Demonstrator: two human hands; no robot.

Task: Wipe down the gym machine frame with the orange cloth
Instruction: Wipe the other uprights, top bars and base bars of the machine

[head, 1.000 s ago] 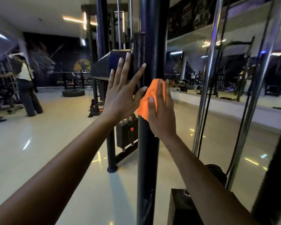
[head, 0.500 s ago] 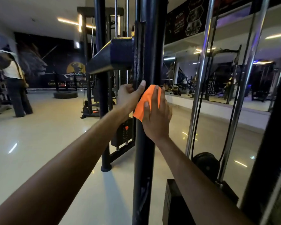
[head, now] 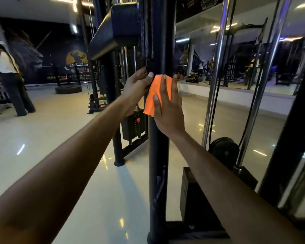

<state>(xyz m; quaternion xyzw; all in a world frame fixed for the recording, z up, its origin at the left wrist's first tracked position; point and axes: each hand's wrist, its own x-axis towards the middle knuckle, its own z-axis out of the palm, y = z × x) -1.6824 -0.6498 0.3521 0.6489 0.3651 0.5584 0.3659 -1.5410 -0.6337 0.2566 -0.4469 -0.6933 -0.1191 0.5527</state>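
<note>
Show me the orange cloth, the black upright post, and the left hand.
orange cloth (head: 154, 93): head view, its bare lower-left part.
black upright post (head: 158, 155): head view, mid-shaft below the hands.
left hand (head: 136, 86): head view, its back.

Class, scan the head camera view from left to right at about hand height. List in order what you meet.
Standing person → tyre on the floor → left hand gripping the frame → orange cloth on the black upright post → right hand pressing the cloth → chrome guide rod → wall mirror.

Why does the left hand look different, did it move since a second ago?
Yes. The left hand slid down the black post, away from the padded arm, and its spread fingers curled round the post beside the orange cloth.
</note>
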